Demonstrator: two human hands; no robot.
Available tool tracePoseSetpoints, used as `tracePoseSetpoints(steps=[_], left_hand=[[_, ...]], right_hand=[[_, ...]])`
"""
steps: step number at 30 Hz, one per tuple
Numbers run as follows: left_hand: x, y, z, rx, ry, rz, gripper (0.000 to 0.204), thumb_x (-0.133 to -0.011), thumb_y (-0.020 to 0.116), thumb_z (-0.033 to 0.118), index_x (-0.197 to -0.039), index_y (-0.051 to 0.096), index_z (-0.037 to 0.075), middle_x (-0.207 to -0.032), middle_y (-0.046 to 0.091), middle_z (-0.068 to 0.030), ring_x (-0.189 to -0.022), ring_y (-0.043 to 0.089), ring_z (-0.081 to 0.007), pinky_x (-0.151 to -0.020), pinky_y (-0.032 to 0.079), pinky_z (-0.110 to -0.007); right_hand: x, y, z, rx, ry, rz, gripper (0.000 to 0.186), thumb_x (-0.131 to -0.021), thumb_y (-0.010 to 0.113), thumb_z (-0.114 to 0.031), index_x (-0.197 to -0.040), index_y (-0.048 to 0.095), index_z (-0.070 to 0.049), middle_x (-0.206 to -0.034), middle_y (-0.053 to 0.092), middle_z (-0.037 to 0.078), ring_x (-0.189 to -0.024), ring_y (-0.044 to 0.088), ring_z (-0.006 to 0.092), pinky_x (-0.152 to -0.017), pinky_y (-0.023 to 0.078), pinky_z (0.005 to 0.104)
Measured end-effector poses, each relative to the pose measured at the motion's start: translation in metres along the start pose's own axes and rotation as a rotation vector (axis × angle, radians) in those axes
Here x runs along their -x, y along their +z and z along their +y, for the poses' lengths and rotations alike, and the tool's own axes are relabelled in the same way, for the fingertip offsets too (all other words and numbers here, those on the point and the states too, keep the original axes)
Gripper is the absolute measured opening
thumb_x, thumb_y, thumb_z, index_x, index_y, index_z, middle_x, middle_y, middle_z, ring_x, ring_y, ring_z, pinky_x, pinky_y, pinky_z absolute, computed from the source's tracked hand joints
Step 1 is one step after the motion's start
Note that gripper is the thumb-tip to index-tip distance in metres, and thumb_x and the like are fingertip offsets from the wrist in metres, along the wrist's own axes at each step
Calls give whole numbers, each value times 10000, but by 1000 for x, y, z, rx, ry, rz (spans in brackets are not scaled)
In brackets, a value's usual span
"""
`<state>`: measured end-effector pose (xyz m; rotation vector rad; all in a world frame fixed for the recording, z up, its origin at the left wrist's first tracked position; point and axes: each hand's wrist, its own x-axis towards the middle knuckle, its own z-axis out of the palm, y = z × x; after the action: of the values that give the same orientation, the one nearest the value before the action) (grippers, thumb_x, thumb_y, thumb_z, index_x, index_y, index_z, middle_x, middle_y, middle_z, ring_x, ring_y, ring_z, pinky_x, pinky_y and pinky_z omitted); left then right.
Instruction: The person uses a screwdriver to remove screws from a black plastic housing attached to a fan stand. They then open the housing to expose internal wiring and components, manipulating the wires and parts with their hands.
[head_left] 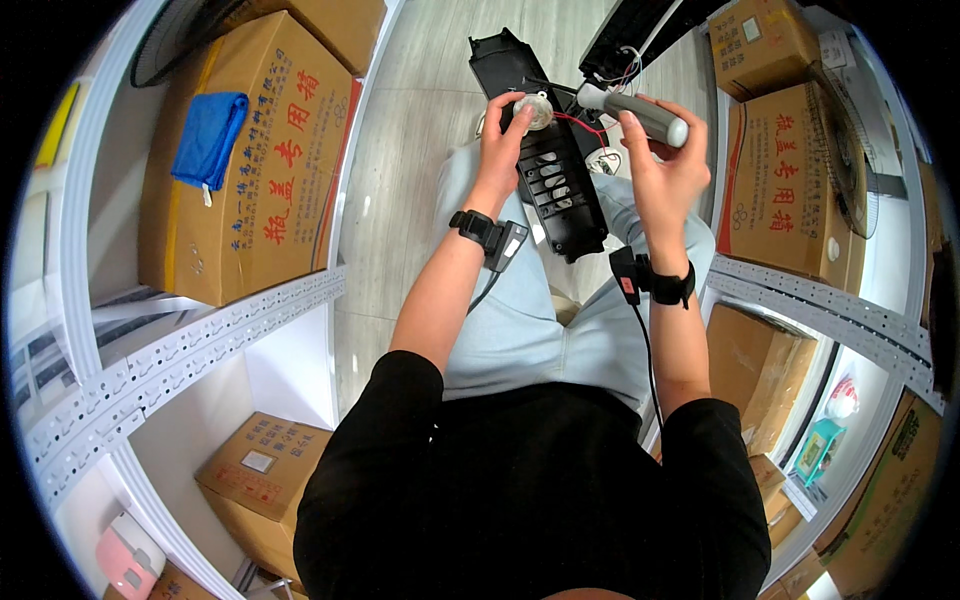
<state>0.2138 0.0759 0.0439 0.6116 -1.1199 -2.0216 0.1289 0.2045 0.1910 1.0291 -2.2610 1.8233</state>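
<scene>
From the head camera, a small round part is pinched by the left hand against the top of a black plastic panel resting on the lap. A grey screwdriver handle is gripped by the closed right hand. The panel is judged light and stiff, best steadied at its edges; the thin red wires look fragile. The tool's tip is hidden, and the wiring beyond is hard to make out.

A storeroom or stockroom, shown by white slotted metal shelving on both sides, large cardboard cartons stacked on the shelves, more boxes at the right, a narrow pale floor aisle between.
</scene>
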Motion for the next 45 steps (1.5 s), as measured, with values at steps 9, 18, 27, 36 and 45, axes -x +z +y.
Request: tracePoseSetpoints(steps=[9, 18, 27, 36, 45], left_hand=[[0, 3, -3, -4, 52, 17, 196, -974, 573, 197, -1139, 585, 92, -1047, 565, 6, -942, 501, -84, -834, 414, -252], [-3, 0, -8, 30, 68, 4, 128, -956, 598, 144, -1061, 602, 72, -969, 559, 31, -882, 485, -69, -776, 404, -229], [-2, -2, -10, -9, 94, -8, 146, -943, 615, 137, -1069, 601, 64, -985, 558, 17, -895, 490, -75, -783, 408, -232], [4, 8, 6, -9, 67, -24, 286, -938, 619, 141, -1208, 556, 69, -1143, 565, -38, -1038, 528, -116, -891, 434, -266], [3, 5, 6, -10, 50, -46, 488, -810, 722, 32, -1249, 514, 73, -1162, 558, -70, -1054, 549, -142, -921, 453, -299]], right_hand=[[12, -20, -1, -37, 74, -18, 360, -810, 765, -105, -1072, 539, -2, -1015, 703, 129, -835, 694, 153, -703, 569, 258], [17, -25, 0, -55, 119, -27, 350, -808, 768, -117, -1061, 551, -10, -1012, 705, 119, -868, 693, 163, -725, 574, 267], [13, -31, -9, -54, 29, -167, 342, -812, 736, -53, -1099, 552, -24, -1118, 675, 109, -1010, 658, 181, -807, 566, 297], [8, -38, -11, -58, 11, -106, 350, -813, 735, -55, -1114, 557, -35, -1116, 678, 102, -995, 663, 192, -821, 548, 296], [-3, -35, -17, 84, -50, -79, 326, -812, 744, -86, -1094, 589, -31, -1057, 690, 100, -915, 690, 186, -775, 559, 294]])
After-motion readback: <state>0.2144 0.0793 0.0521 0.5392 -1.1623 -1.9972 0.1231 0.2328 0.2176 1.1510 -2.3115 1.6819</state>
